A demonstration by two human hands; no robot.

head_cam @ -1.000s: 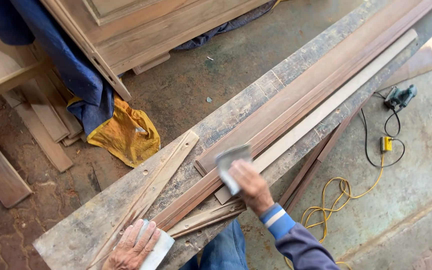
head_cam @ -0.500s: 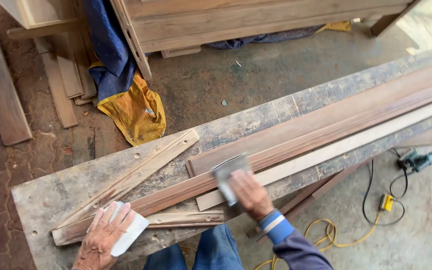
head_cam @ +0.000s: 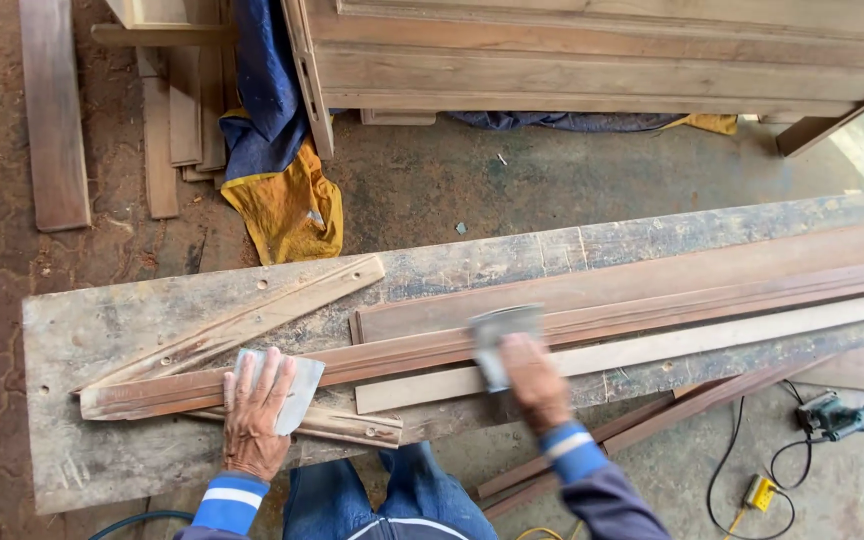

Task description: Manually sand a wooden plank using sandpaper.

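A long reddish-brown moulded wood strip [head_cam: 652, 310] lies along a worn workbench [head_cam: 102, 330]. My left hand [head_cam: 255, 410] lies flat on a pale sheet of sandpaper [head_cam: 302, 388], pressing it onto the strip's left end. My right hand [head_cam: 535, 378] holds a grey sheet of sandpaper [head_cam: 497, 335] against the middle of the strip. A pale flat slat [head_cam: 712, 340] lies just in front of the strip, beside my right hand.
A tapered scrap with holes [head_cam: 242, 320] lies on the bench's left part. Behind are a wooden door panel [head_cam: 592, 55], blue cloth [head_cam: 262, 90], yellow cloth [head_cam: 292, 210] and stacked boards [head_cam: 52, 110]. A power tool [head_cam: 832, 415] with cable and loose strips [head_cam: 652, 430] lie on the floor at right.
The view has swung so the bench now runs nearly level. My right hand has slid right along the strip with its sandpaper. My left hand has shifted up onto the strip's end.
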